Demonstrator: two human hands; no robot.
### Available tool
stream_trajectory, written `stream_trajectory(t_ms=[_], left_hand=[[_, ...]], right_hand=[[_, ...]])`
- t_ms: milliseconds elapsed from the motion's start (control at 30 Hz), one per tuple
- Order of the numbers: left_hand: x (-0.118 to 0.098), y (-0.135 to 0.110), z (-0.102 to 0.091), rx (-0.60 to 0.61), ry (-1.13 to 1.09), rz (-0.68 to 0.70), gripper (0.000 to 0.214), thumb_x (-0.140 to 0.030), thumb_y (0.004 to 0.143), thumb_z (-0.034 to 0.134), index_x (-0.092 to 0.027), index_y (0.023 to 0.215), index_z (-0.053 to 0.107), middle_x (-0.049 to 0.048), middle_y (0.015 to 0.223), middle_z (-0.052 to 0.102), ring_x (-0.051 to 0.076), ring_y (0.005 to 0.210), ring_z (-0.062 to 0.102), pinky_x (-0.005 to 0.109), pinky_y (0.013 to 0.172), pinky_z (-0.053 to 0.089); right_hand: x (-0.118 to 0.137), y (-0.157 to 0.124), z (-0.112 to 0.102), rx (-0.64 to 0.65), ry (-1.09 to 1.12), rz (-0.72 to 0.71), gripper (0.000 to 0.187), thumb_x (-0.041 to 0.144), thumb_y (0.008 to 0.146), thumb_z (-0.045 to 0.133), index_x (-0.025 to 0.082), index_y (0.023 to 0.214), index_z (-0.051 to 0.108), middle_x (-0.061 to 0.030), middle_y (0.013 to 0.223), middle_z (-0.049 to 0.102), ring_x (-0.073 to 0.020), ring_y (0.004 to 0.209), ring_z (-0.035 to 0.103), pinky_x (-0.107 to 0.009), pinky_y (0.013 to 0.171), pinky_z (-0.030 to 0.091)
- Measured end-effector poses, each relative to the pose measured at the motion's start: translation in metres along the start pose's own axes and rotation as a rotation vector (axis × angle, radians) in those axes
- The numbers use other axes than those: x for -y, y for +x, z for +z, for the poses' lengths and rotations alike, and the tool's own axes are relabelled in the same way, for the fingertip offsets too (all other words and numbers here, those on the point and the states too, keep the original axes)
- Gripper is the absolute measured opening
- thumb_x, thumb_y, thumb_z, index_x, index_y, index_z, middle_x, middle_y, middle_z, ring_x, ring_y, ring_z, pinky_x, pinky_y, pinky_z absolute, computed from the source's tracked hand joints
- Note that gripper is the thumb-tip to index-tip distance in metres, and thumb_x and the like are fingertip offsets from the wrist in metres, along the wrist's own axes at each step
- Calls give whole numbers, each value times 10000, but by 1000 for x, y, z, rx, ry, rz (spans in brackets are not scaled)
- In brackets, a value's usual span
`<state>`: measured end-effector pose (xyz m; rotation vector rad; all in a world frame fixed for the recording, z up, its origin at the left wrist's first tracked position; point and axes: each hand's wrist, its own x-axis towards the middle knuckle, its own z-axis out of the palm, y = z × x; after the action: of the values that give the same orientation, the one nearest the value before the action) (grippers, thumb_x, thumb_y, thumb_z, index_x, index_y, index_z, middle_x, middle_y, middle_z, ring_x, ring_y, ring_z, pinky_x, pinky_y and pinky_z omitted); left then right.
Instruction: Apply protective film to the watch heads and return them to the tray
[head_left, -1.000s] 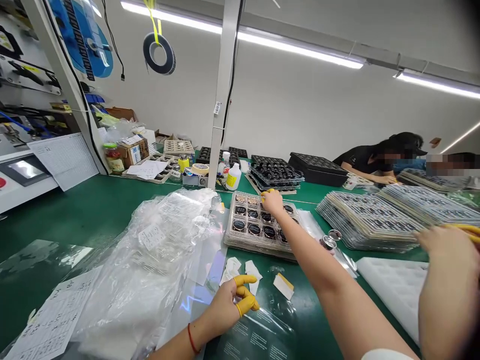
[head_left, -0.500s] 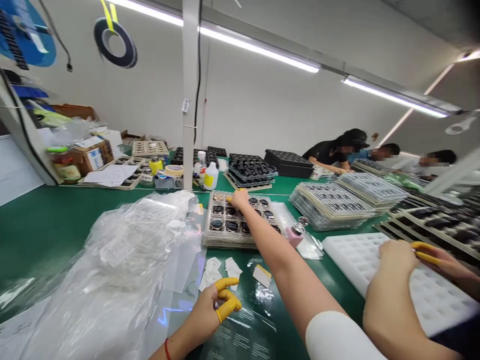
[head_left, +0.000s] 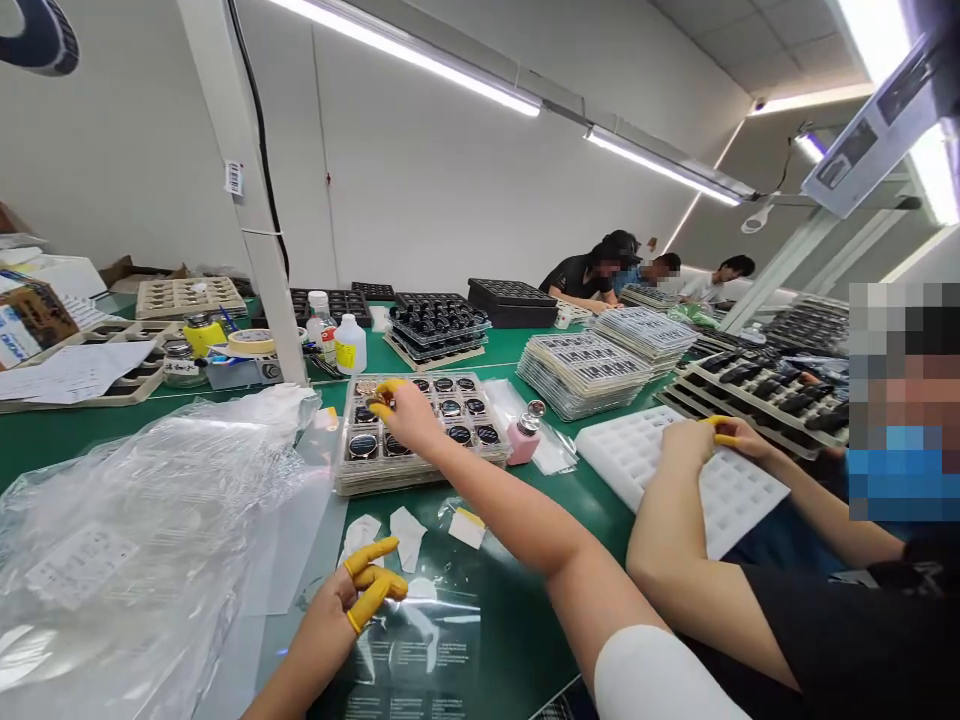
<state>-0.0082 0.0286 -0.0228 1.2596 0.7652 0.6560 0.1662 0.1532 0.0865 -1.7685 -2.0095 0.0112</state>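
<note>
My right hand [head_left: 409, 415], with yellow finger cots, reaches over a clear-covered tray [head_left: 352, 488] at the table's middle. Its thumb and forefinger pinch a small dark round piece [head_left: 380, 408], partly hidden by the fingers. Rows of round black-faced discs with shiny rims, like watch heads [head_left: 364, 446], sit in the tray's square pockets. Nearer to me, my left hand [head_left: 349, 600], also in yellow finger cots, hangs above a printed clear film [head_left: 420, 650]. Its fingers are bent but apart, with nothing between them. Crumpled white wipes [head_left: 409, 538] lie just beyond it.
A pink pump bottle [head_left: 523, 437] stands against the tray's right side. Plastic bags [head_left: 150, 520] cover the left. At right, a co-worker's hands [head_left: 694, 440] work over a white foam tray [head_left: 607, 445]. Stacked trays [head_left: 581, 370] and a white bottle [head_left: 350, 345] are behind.
The view has swung to the right, bringing the neighbouring co-worker into sight. My right hand has lifted slightly off the tray's back row, a dark piece now showing in its fingers.
</note>
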Motion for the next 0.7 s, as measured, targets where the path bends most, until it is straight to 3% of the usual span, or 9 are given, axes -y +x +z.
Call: stream_trajectory(t_ms=[133, 267, 400, 500, 600, 700], left_hand=[[-2, 0, -2, 60, -72, 94, 666, -639, 736, 562, -203, 1226, 446, 62, 852, 672, 231, 853, 611, 387, 868, 443], [-5, -2, 2, 122, -106, 64, 588, -559, 756, 605, -219, 1209, 446, 64, 1004, 621, 229, 919, 589, 392, 857, 461], [-4, 0, 5, 113, -137, 55, 519, -373, 760, 674, -209, 1199, 451, 46, 1005, 598, 188, 887, 586, 371, 849, 455], [-3, -1, 6, 67, -32, 135, 529, -269, 718, 713, -205, 1185, 473, 58, 1070, 583, 205, 977, 564, 356, 877, 439], [-7, -5, 11, 25, 94, 217, 590, -219, 713, 705, -229, 1245, 451, 72, 1195, 543, 224, 1091, 515, 365, 954, 405], [-13, -9, 18, 35, 138, 239, 667, -205, 736, 671, -245, 1332, 374, 85, 1237, 528, 228, 1084, 520, 365, 934, 428]], right_hand=[[12, -86, -2, 111, 291, -345, 81, 184, 817, 567, 212, 888, 594, -9, 884, 603, -135, 837, 543, -246, 733, 439], [11, -147, 10, 215, 456, -361, 199, 81, 776, 534, 221, 900, 604, -23, 944, 590, -142, 860, 542, -275, 762, 467], [4, -162, 22, 234, 573, -275, 329, -20, 709, 445, 227, 865, 596, -30, 962, 572, -167, 911, 516, -326, 786, 466], [-2, -163, 27, 230, 672, -252, 378, -40, 713, 383, 239, 860, 591, -30, 960, 569, -172, 930, 515, -355, 814, 462], [-6, -164, 29, 261, 738, -250, 277, 57, 812, 409, 245, 875, 602, -40, 967, 572, -176, 932, 525, -370, 834, 460], [-5, -168, 30, 268, 748, -216, 173, 153, 846, 467, 242, 910, 601, -43, 987, 568, -181, 947, 522, -374, 849, 451]])
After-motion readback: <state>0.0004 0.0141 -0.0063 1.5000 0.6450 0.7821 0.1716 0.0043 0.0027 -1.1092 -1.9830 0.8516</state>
